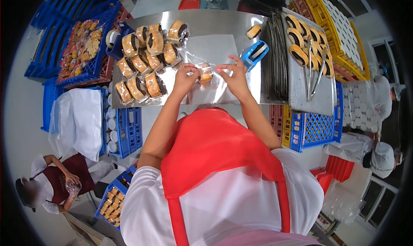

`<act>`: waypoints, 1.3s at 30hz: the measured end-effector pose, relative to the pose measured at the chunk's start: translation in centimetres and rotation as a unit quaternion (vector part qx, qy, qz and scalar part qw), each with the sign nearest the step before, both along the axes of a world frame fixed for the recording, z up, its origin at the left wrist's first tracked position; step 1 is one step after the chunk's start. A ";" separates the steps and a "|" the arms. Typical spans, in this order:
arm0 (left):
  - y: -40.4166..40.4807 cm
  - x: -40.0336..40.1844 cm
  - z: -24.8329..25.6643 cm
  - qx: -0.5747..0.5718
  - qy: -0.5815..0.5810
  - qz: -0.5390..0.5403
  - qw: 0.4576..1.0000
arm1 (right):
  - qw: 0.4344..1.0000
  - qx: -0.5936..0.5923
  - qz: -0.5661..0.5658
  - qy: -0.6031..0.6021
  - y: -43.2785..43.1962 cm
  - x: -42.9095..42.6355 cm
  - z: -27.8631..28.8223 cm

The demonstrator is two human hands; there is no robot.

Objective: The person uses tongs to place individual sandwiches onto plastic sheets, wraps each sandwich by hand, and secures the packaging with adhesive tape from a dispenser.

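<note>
A filled bread roll (205, 75) in a clear plastic bag (201, 63) lies on a white sheet (209, 47) before me. My left hand (186, 80) pinches the left side of the bag between thumb and forefinger. On the other side, the thumb and forefinger of my right hand (235, 78) close on the bag's right edge, the other fingers raised. The thin film is hard to make out at the fingertips. Just beyond my right hand rests a blue tape dispenser (256, 55). Several bagged rolls (155, 42) are grouped to the left, some stacked.
An unwrapped roll (253, 31) sits on the steel table (222, 18). At right, stacked dark trays (274, 59) adjoin a metal tray (309, 106) holding rolls and tongs (311, 73). A navy dispenser (120, 49) and blue crate (87, 49) stand left. A co-worker (61, 181) is at lower left.
</note>
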State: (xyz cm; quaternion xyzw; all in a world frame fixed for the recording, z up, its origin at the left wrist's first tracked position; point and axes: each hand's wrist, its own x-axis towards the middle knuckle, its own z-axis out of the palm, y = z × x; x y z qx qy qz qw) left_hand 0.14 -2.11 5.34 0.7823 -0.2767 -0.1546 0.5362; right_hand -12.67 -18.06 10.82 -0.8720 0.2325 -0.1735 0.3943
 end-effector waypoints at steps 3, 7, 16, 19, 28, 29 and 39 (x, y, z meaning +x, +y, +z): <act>-0.2 0.0 0.2 -0.044 0.024 0.013 0.999 | 0.993 0.091 0.071 -0.039 1.1 1.2 -0.2; 0.0 -0.9 1.4 -0.061 0.019 0.017 0.998 | 0.988 0.091 0.120 -0.039 1.6 1.4 -0.9; 0.4 -0.2 -0.1 -0.058 0.014 0.005 0.998 | 0.922 0.254 0.292 -0.012 -4.7 2.0 -2.7; 0.5 0.0 -0.4 -0.051 0.030 -0.015 0.998 | 0.880 0.371 0.287 -0.075 -4.5 4.3 -3.6; 0.1 0.2 0.3 -0.079 0.092 -0.029 0.992 | 0.846 0.499 -0.025 -0.187 -5.7 5.8 -5.5; -0.2 0.3 0.4 -0.073 0.106 -0.032 0.991 | 0.847 0.482 -0.001 -0.222 -6.2 5.4 -6.2; -0.9 0.8 -0.2 -0.068 0.073 -0.021 0.995 | 0.944 0.295 0.141 -0.043 -1.7 5.1 -3.6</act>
